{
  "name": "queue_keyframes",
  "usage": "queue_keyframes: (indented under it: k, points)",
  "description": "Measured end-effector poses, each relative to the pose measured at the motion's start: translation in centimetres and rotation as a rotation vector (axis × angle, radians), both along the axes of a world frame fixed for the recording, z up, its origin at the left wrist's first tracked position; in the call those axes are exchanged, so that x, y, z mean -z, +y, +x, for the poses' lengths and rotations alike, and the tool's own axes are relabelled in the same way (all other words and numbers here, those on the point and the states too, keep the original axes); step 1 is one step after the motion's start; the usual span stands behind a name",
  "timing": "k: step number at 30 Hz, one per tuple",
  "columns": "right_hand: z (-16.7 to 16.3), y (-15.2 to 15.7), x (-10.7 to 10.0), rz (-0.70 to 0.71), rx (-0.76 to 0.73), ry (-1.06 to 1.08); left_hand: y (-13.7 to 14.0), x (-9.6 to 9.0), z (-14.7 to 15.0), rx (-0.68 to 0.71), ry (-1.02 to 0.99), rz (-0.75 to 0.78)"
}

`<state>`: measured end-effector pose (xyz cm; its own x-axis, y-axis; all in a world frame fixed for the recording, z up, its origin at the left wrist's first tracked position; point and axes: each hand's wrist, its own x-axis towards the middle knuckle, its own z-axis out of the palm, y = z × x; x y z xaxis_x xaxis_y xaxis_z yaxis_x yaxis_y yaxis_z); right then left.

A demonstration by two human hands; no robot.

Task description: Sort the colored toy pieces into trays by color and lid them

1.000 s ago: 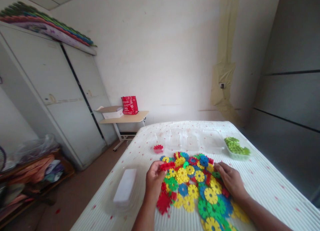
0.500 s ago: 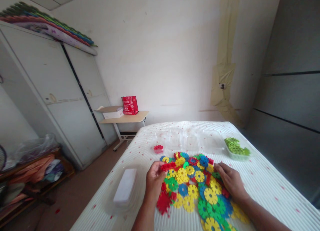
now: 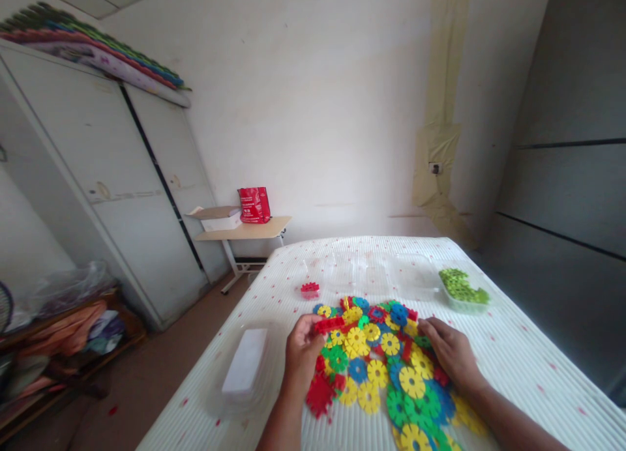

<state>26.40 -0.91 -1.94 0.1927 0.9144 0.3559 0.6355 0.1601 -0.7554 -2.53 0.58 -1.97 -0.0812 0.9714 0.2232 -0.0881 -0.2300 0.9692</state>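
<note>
A heap of flat notched plastic discs [image 3: 377, 374] in yellow, green, blue and red lies spread between my hands. My left hand [image 3: 302, 343] is closed at the heap's left side, thumb and fingers gripping a row of red notched discs [image 3: 328, 325]. On the right side, my right hand [image 3: 452, 353] rests against the edge of the heap, its fingers stretched forward and touching discs there. Its fingertips are partly hidden, and nothing plainly sits in its grasp. A large red disc piece [image 3: 320, 395] lies below my left hand.
A small clear box with red discs [image 3: 310, 289] stands behind the heap. Clear empty-looking trays [image 3: 413, 275] sit farther back. At right is a container of green pieces [image 3: 463, 289]. A clear container with a white lid [image 3: 245, 362] lies left on the ribbed tablecloth [image 3: 274, 294].
</note>
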Motion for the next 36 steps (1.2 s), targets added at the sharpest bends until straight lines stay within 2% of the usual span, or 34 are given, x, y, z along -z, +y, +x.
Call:
queue_keyframes:
  k: [4,6,12,16,18,21,28,36]
  points:
    - [0.1,0.0,0.1,-0.001,0.001,0.006,0.0,0.1,0.1,-0.009,-0.011,0.002]
    - [0.1,0.0,0.1,-0.002,-0.004,0.011,0.1,0.0,0.0,-0.061,-0.010,0.001]
    - [-0.1,-0.1,-0.1,0.008,-0.004,0.010,2.4,-1.9,-1.9,-0.498,0.102,0.081]
    - [-0.1,-0.1,-0.2,0.001,-0.007,-0.004,5.7,-4.1,-3.2,-0.619,0.369,0.105]
    - [-0.1,-0.1,-0.1,-0.004,-0.006,-0.008,7.6,-5.2,-3.4,-0.638,0.590,0.016]
    - [-0.2,-0.1,0.0,0.001,-0.003,-0.002,10.3,-6.2,-3.3,-0.626,0.707,-0.065]
    - [-0.1,0.0,0.3,-0.021,-0.004,0.009,14.5,-6.5,-2.5,-0.566,0.829,-0.144]
    - [-0.1,0.0,0.3,-0.004,0.000,0.033,16.0,-5.6,-2.0,-0.458,0.859,-0.161]
